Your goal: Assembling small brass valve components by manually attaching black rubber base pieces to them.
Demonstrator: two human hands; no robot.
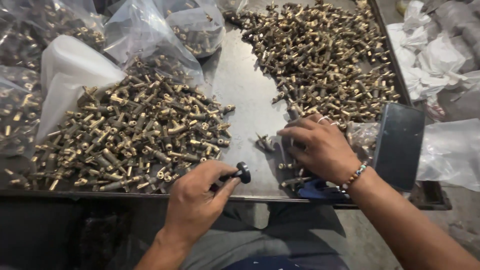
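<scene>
My left hand grips a small black tool with a round black knob, held just over the near edge of the metal tray. My right hand, with rings and a bead bracelet, rests palm down on a few brass fittings near the tray's front. A big heap of brass T-shaped fittings lies left of my left hand. A second, wider heap spreads across the tray's far right, just beyond my right hand.
Clear plastic bags of more fittings and a white bag crowd the left and back. A dark phone leans at the tray's right edge. A blue item lies under my right wrist. Crumpled plastic lies at right.
</scene>
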